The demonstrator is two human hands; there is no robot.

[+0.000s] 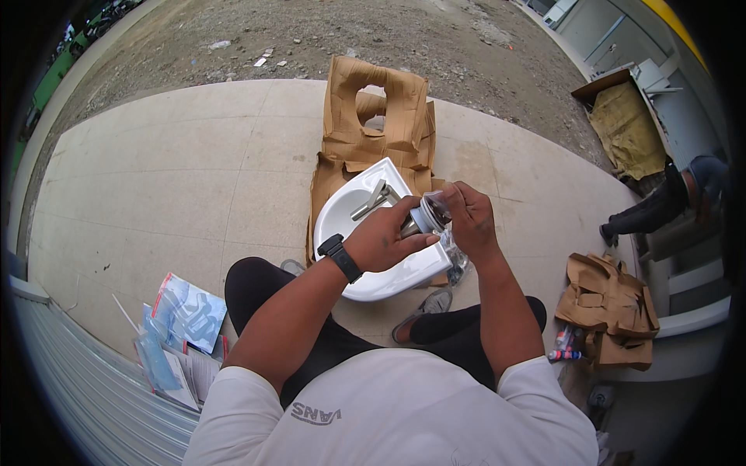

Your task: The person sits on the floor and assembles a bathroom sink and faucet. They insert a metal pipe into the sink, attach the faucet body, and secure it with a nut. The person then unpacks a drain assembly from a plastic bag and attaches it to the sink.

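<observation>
My left hand (381, 239), with a black watch on its wrist, is closed around a metal sink drain fitting (422, 220) with a pale ring on it. The fitting is above a white ceramic washbasin (378, 286). My right hand (473, 221) is closed at the far end of the fitting, its fingertips pinching clear plastic film (440, 203). A metal faucet (371, 202) stands on the basin, just beyond my left hand. More clear plastic wrapping (460, 266) is at the basin's right edge, below my right hand.
Cut cardboard (342, 116) is under and beyond the basin. Printed bags and papers (186, 314) lie at left by a corrugated metal panel (85, 388). At right are flattened cardboard (606, 299), small bottles (565, 354) and another person's leg (649, 206). Gravel ground (272, 39) borders the tiles.
</observation>
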